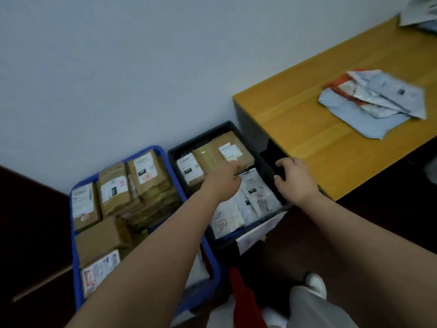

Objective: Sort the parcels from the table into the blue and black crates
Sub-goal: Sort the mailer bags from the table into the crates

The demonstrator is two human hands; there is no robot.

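The black crate [267, 166] stands on the floor beside the table and holds brown box parcels [233, 143] at the back and white mailer bags [255, 192] at the front. My left hand [223, 179] reaches into it and lies over the edge of a brown parcel. Its fingertips are blurred. My right hand [296, 179] is at the crate's right rim with its fingers curled over that rim. To the left, the blue crate [75, 256] is packed with brown box parcels [144, 176]. A pile of pale blue and white mailer parcels [376, 102] lies on the wooden table [295, 119].
A white wall runs behind both crates. More mailers [418, 15] sit at the table's far corner. A paper label [257, 233] hangs on the black crate's front. My grey trouser leg and white shoe [314, 284] are on the dark floor below it.
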